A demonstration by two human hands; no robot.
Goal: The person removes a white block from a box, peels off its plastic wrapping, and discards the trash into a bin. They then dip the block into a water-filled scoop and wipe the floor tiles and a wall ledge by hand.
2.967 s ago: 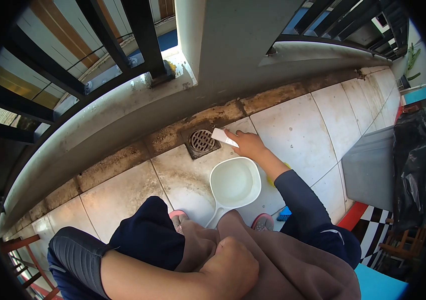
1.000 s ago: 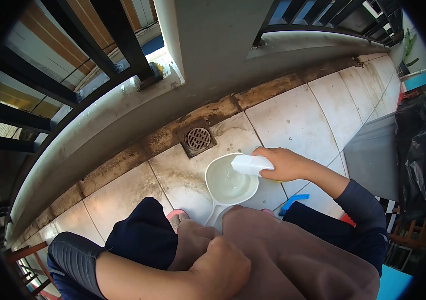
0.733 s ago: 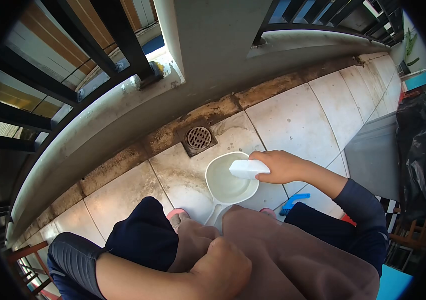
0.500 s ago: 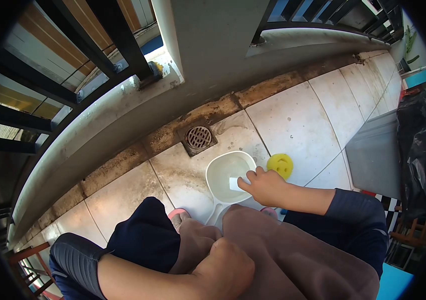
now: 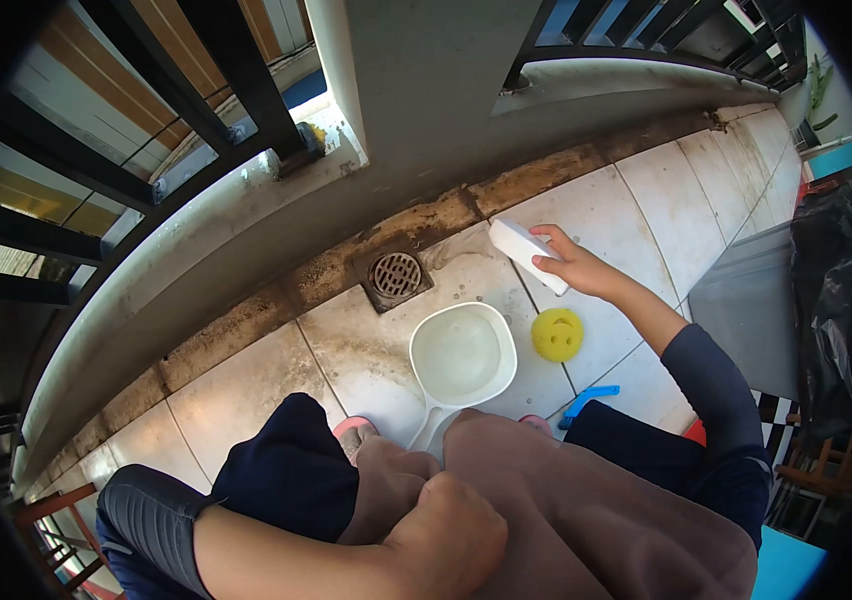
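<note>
My right hand (image 5: 576, 268) grips a white sponge block (image 5: 528, 256) at its near side, over the tiles to the right of the drain. In front of my knees stands a white dipper (image 5: 462, 355) of water, its handle pointing toward me. A round yellow smiley-face sponge (image 5: 557, 335) lies just right of the dipper. My left hand (image 5: 449, 535) is closed in a fist against the brown cloth over my lap; its fingertips are hidden, and whether they hold the cloth I cannot make out.
A square floor drain (image 5: 396, 277) sits by the stained base of the grey wall (image 5: 436, 110). Near my right foot lies a blue-handled brush (image 5: 589, 402), partly hidden. A grey bin (image 5: 746, 310) with a black bag stands at right. Black railings (image 5: 56, 150) top the wall.
My right hand has lifted the white sponge out of the dipper and carried it forward and right to the tiles beside the drain. The left hand stays put.
</note>
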